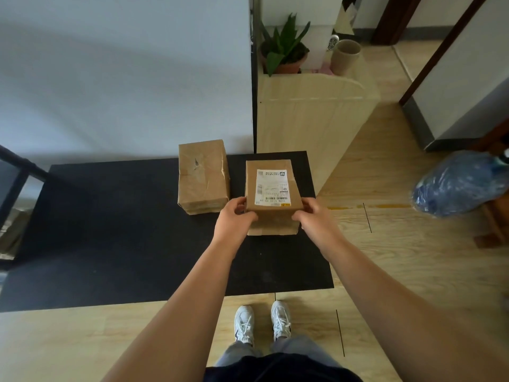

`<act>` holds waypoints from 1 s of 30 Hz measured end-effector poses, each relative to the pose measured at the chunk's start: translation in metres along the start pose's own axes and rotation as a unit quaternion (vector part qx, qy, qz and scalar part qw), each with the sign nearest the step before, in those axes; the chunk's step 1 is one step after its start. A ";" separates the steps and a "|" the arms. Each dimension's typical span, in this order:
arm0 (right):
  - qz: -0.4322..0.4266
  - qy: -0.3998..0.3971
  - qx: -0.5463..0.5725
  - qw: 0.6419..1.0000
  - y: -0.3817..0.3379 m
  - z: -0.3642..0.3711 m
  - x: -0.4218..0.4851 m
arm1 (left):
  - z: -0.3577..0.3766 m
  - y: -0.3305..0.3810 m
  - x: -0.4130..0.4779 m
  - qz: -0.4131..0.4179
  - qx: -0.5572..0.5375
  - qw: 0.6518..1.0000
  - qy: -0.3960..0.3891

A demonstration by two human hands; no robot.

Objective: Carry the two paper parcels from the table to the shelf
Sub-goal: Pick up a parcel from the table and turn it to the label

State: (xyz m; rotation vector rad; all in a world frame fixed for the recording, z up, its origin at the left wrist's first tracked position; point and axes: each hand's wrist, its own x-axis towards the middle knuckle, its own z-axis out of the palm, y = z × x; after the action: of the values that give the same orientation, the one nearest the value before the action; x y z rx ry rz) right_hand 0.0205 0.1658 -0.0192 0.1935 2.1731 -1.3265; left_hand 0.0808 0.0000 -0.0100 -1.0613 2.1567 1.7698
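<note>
Two brown paper parcels stand on the black table [115, 230]. The labelled parcel [271, 183], with a white shipping sticker on top, is at the table's right side. My left hand [234, 216] grips its near left corner and my right hand [311, 216] grips its near right corner. The plain, creased parcel [202, 176] stands just to its left, near the wall, untouched. The light wooden shelf [308, 106] rises beyond the table's far right corner.
On the shelf top stand a potted plant [283, 48] and a cardboard tube [345, 56]. A blue plastic bag [460, 183] lies on the wooden floor at right. A white wall [124, 78] backs the table. My shoes [261, 321] are at the table's front edge.
</note>
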 end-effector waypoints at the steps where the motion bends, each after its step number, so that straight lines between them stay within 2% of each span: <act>1: 0.005 -0.003 -0.001 1.000 0.003 0.001 -0.001 | 0.001 -0.002 -0.001 -0.010 0.000 1.000 -0.001; 9: 0.010 -0.004 -0.046 0.999 0.030 0.004 -0.006 | 0.007 -0.031 -0.004 -0.056 0.038 0.998 -0.015; 17: -0.038 0.049 -0.131 0.989 0.031 0.006 0.001 | 0.009 -0.041 -0.003 0.003 0.150 0.989 0.004; 21: -0.057 0.055 -0.127 0.989 0.032 0.004 0.005 | 0.010 -0.042 0.001 0.035 0.186 0.982 0.000; 23: -0.079 0.082 -0.135 0.984 0.028 0.000 0.011 | 0.009 -0.041 0.004 0.061 0.215 0.975 -0.002; 27: -0.122 0.133 -0.270 0.946 0.013 -0.010 0.020 | 0.003 -0.037 0.014 0.085 0.242 0.966 -0.005; 30: -0.190 0.106 -0.370 0.903 0.001 -0.014 0.024 | -0.004 -0.034 0.021 0.090 0.247 0.965 0.007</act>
State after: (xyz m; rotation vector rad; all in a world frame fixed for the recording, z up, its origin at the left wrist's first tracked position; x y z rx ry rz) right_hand -0.0045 0.1738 -0.0282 -0.4229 2.8362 -0.5754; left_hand 0.0868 -0.0143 -0.0472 -0.7725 2.5752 1.1686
